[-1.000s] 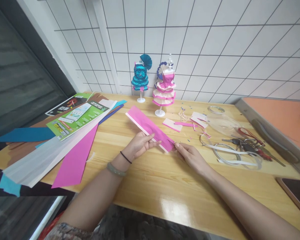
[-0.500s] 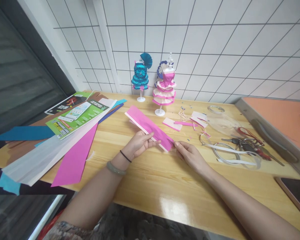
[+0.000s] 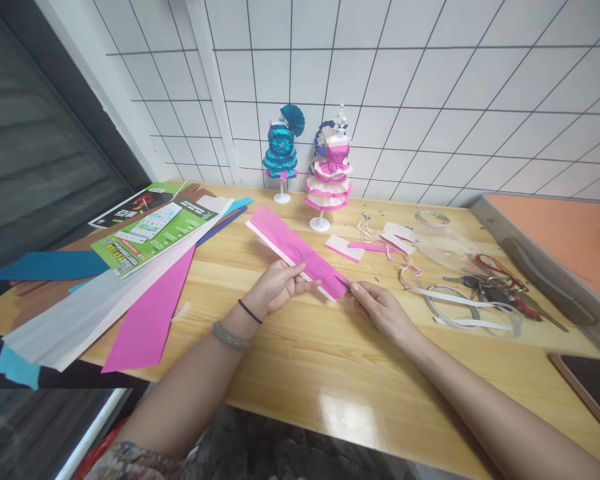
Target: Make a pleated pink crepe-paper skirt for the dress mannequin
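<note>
I have the left hand (image 3: 281, 285) slanting in, thumb uppermost, pinching the white-edged pink strip (image 3: 293, 245) above the bench (image 3: 290, 377). My right hand (image 3: 375, 308) slants oppositely — fingers closed round a dark-tipped tool (image 3: 342, 281) (handle hidden from me) at the strip's right end.

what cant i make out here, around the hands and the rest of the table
Head view, dark-tipped tool: mostly hidden by the right hand, so its kind is unclear.
Head view, phone: cut off by the right edge.
Head view, green booklet: its finest print is too small and blurred to read.
Head view, dark blue ruffled piece: partly hidden behind the pink dress.
</note>
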{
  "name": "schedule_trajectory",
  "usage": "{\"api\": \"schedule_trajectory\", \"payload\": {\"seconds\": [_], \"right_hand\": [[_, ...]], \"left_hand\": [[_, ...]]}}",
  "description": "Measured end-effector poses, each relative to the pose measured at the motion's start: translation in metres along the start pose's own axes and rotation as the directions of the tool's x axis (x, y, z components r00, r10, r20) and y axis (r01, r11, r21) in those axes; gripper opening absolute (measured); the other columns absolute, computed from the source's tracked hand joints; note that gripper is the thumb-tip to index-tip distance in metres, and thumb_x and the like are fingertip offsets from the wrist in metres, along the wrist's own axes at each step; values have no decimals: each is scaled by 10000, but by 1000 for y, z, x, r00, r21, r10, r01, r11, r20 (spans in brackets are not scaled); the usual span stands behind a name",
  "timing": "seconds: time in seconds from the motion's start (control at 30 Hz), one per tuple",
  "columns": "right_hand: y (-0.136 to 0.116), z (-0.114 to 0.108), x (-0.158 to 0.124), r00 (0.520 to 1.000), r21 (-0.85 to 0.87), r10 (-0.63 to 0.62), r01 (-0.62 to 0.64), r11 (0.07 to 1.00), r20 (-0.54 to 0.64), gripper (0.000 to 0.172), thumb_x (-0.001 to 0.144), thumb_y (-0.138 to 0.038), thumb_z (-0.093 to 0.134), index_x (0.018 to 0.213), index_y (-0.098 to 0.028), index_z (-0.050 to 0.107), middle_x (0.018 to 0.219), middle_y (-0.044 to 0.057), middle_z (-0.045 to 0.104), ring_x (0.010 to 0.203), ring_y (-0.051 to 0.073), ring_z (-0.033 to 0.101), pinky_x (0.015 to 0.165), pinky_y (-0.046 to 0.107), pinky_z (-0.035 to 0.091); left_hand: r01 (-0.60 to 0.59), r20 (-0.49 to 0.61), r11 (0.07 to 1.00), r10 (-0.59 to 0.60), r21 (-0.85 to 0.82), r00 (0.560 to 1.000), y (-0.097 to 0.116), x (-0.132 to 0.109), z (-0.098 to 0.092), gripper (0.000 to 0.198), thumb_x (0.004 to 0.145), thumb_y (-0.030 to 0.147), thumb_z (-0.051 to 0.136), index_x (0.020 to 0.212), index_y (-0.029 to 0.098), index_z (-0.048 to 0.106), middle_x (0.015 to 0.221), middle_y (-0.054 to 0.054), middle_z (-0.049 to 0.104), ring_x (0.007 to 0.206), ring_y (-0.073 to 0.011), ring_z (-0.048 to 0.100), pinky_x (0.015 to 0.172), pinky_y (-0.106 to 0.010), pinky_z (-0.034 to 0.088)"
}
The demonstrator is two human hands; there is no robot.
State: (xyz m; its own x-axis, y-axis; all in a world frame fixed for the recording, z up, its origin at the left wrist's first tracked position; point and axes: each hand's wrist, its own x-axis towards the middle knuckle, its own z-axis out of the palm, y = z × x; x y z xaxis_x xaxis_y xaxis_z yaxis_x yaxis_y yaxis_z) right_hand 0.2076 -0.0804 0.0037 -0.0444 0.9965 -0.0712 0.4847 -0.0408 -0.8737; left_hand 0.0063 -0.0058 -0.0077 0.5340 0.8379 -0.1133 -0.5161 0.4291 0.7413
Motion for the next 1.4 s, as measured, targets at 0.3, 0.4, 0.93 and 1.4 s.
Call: {"api": "schedule_trajectory", "payload": {"seconds": [0.3,0.4,0.93,1.4], "right_hand": [[4,-1,1,1000,-19,7,-7,1000,7,495,821,-650,356,673,-193,477,550,-43,331,509,113,301,481,246,233],[4,-1,1,1000,-18,10,-10,1000,6,496,815,-654,365,672,-193,479,546,-44,330,505,112,299,482,246,235],[3,-2,0,999,42,46,-47,998,23,463,840,-612,375,662,-194,460,524,-57,329,479,98,282,467,243,219],[7,-4,2,996,89,31,-39,995,85,502,841,-642,351,609,-199,398,496,-60,354,455,90,311,478,249,244]], "left_hand": [[6,-11,1000,-7,-17,1000,2,-1,2,70,744,102,656,729,95,589,672,-19,634,648,-115,623,863,-418,520],[8,-18,1000,-8,-20,1000,2,0,3,69,745,97,653,721,96,588,672,-15,636,631,-104,616,873,-421,515],[-18,-13,1000,17,-18,1000,1,0,1,55,764,98,636,754,104,582,698,-17,653,660,-102,625,861,-405,528],[-23,3,1000,23,3,1000,4,0,-1,17,784,96,610,770,96,599,714,-28,678,672,-118,651,888,-407,514]]}}
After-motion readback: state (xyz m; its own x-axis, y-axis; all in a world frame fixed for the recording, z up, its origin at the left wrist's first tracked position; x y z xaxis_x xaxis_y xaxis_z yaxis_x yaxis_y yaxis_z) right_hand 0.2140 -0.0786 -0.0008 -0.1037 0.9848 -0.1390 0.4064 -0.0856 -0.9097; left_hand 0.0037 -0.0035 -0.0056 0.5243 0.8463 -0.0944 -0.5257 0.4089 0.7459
